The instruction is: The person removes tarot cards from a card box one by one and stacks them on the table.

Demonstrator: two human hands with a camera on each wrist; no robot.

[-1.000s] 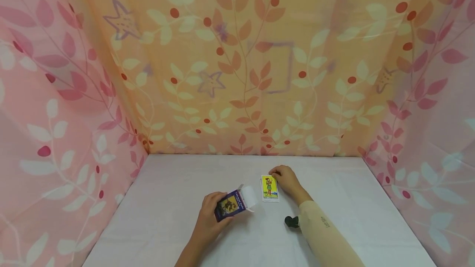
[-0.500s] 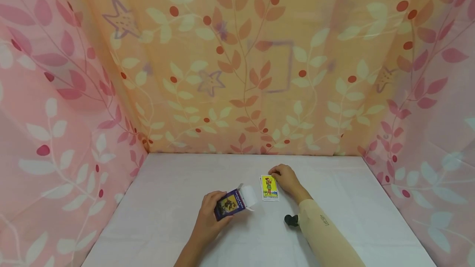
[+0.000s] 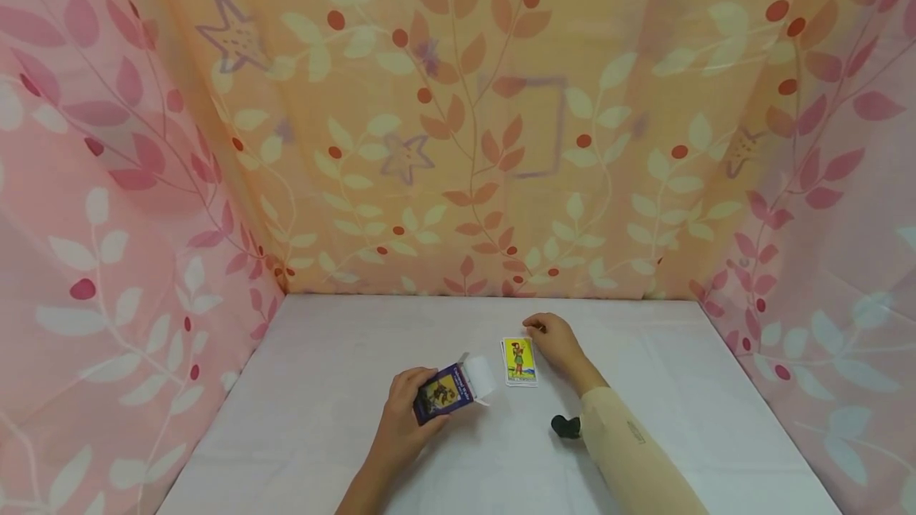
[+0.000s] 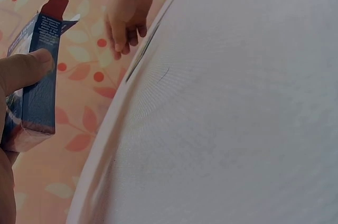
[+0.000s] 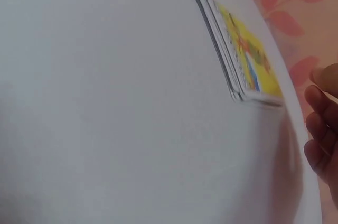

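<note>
My left hand grips a dark blue tarot card box, thumb along one side and fingers along the other. The box's white end flap stands open toward the right. In the left wrist view the thumb presses the narrow printed side of the box. To the right, a short stack of tarot cards lies on the table, a yellow picture card face up on top. Just beyond its upper right corner is my right hand. Its loosely curled fingers hold nothing and are apart from the cards.
A white cloth covers the table. Patterned curtains hang at the back and both sides. A small black object sits against the beige right sleeve.
My right hand has come off the top card's upper right corner and shifted slightly away to the right. The left hand and the box have stayed in place.
</note>
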